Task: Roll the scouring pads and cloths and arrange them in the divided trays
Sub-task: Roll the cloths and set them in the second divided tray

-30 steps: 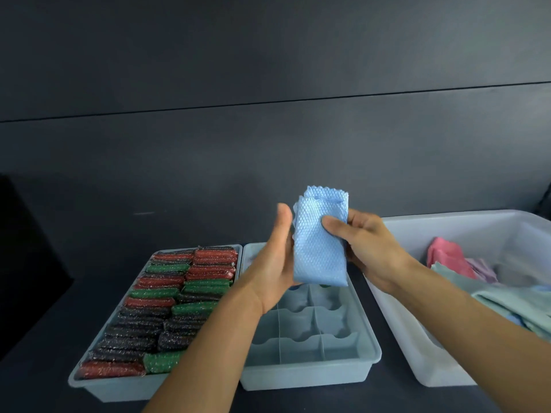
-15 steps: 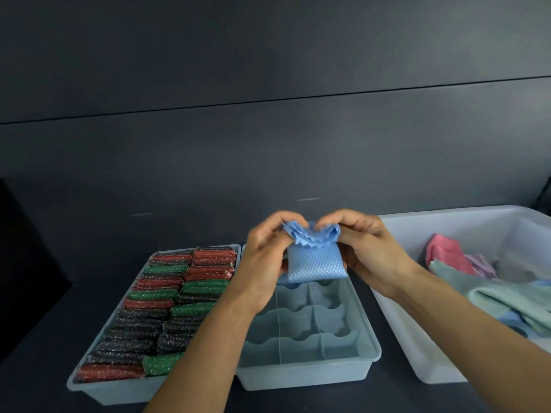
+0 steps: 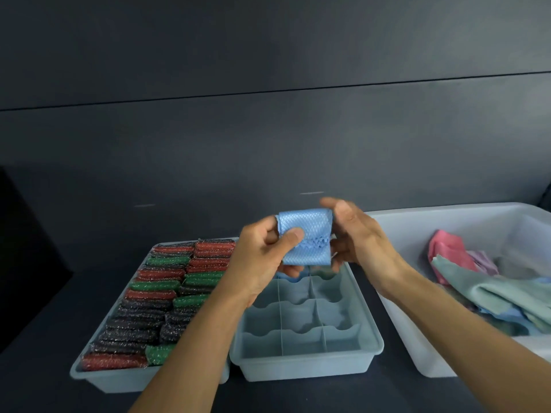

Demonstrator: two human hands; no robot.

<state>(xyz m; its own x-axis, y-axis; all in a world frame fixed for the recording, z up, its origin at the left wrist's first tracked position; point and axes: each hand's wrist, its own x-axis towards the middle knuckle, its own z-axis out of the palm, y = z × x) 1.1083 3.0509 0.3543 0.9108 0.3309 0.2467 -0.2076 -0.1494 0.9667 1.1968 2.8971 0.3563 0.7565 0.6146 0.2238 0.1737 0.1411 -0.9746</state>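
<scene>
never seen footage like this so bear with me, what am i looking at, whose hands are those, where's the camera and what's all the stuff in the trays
There is no machine: a person works bare-handed, and the one camera sits on their head, looking forward and down. The left hand and right hand together hold a partly rolled blue cloth in the air. Below it on the dark surface sits a divided tray whose visible compartments are empty. To its left is a tray packed with rolled red, green and black scouring pads. At the right a white bin holds loose cloths in pink, pale green and blue.
</scene>
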